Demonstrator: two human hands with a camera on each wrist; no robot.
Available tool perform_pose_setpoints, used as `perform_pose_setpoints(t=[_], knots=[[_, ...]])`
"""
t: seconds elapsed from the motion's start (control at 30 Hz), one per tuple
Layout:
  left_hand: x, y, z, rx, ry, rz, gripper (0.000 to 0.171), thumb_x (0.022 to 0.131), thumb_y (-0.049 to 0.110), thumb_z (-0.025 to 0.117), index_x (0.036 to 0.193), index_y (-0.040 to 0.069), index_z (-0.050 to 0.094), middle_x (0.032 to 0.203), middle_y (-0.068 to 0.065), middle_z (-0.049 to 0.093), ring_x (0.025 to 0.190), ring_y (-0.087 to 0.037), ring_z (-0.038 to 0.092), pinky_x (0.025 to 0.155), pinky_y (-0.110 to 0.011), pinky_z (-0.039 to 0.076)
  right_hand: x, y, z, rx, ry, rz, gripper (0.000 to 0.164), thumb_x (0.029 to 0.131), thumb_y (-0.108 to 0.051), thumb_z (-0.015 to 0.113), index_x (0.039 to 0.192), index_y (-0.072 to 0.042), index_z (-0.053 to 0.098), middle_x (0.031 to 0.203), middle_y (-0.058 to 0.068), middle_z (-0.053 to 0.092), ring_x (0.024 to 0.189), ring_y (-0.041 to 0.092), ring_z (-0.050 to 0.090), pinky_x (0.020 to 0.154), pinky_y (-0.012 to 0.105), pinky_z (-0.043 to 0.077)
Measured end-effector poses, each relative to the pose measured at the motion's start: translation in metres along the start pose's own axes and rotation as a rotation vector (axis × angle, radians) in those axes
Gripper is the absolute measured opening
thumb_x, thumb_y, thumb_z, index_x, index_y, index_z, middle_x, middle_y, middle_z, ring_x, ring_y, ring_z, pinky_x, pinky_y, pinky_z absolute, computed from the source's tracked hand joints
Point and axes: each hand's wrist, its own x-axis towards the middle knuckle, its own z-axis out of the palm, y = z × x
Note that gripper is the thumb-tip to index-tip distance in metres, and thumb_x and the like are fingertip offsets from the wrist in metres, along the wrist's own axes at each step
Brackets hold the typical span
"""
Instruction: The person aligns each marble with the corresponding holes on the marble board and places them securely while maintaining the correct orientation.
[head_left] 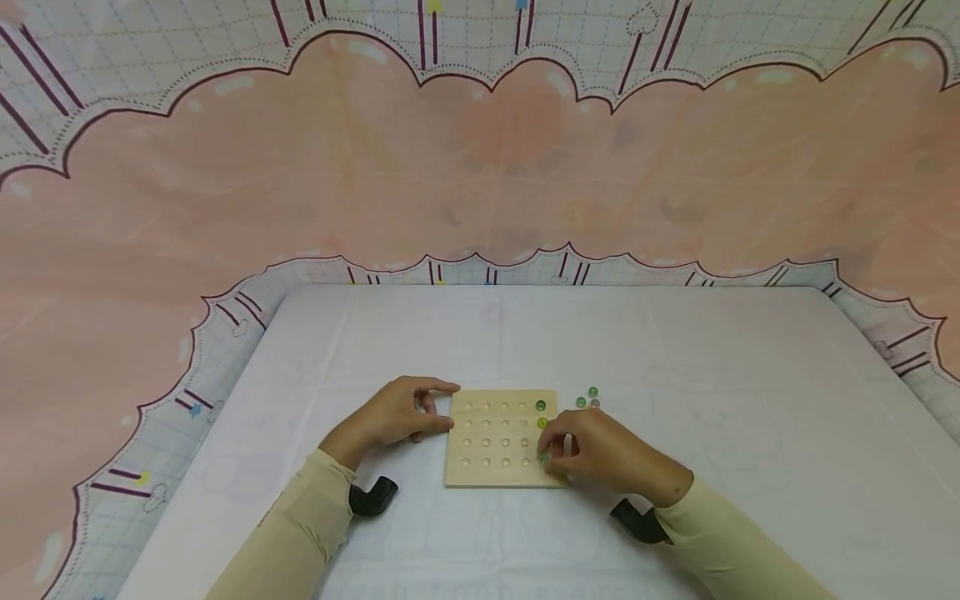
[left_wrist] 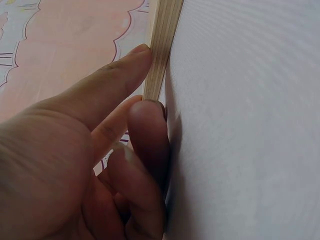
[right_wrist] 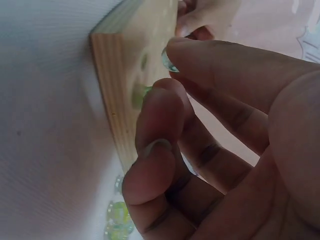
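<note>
A square wooden board [head_left: 505, 479] with rows of shallow round dimples lies flat on the white table. In its right column sit a dark green marble [head_left: 541, 406] and a yellow-green marble [head_left: 542, 423]. My left hand [head_left: 393, 414] touches the board's left side, index finger at the far corner and thumb on the edge, other fingers curled beneath. Above the near end of that right column, my right hand [head_left: 603, 454] holds a pale clear-green marble [right_wrist: 169, 61] at its fingertips. Those fingers hide part of the column.
Beyond the right hand lie loose marbles: one green marble [head_left: 593, 392], another green marble [head_left: 581, 402] and a duller marble [head_left: 596, 403]. A white cloth [head_left: 420, 333] covers the table. Black wrist mounts [head_left: 373, 497] stick out by both sleeves.
</note>
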Motion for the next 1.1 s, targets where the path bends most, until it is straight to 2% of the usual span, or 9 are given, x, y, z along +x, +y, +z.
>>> perform_pose_setpoints(t=[0.57, 0.87, 1.1], knots=[[0.0005, 0.0003, -0.0003, -0.007, 0.000, -0.009, 0.054, 0.082, 0.020, 0.084, 0.132, 0.020, 0.066, 0.075, -0.002, 0.059, 0.050, -0.012, 0.049, 0.049, -0.023, 0.035, 0.0013, 0.0036, 0.0025, 0.020, -0.015, 0.013, 0.015, 0.082, -0.002, 0.077, 0.087, -0.014, 0.071, 0.071, -0.007, 0.056, 0.065, 0.005, 0.051, 0.058, 0.019, 0.044], [-0.0003, -0.0016, -0.0002, 0.003, -0.002, -0.004, 0.054, 0.082, 0.021, 0.084, 0.133, 0.020, 0.065, 0.075, -0.002, 0.059, 0.050, -0.012, 0.049, 0.048, -0.023, 0.035, -0.0001, 0.0007, 0.0051, -0.023, -0.023, 0.023, 0.015, 0.082, -0.006, 0.078, 0.092, -0.015, 0.071, 0.072, -0.009, 0.058, 0.064, 0.004, 0.052, 0.059, 0.020, 0.046], [-0.0011, -0.0032, -0.0008, 0.002, -0.005, 0.006, 0.054, 0.082, 0.021, 0.084, 0.133, 0.020, 0.065, 0.074, -0.002, 0.059, 0.050, -0.012, 0.049, 0.048, -0.023, 0.035, -0.0020, 0.0011, -0.0027, -0.048, 0.038, 0.048, 0.017, 0.082, -0.010, 0.080, 0.096, -0.016, 0.073, 0.076, -0.011, 0.060, 0.065, 0.006, 0.053, 0.059, 0.021, 0.045]])
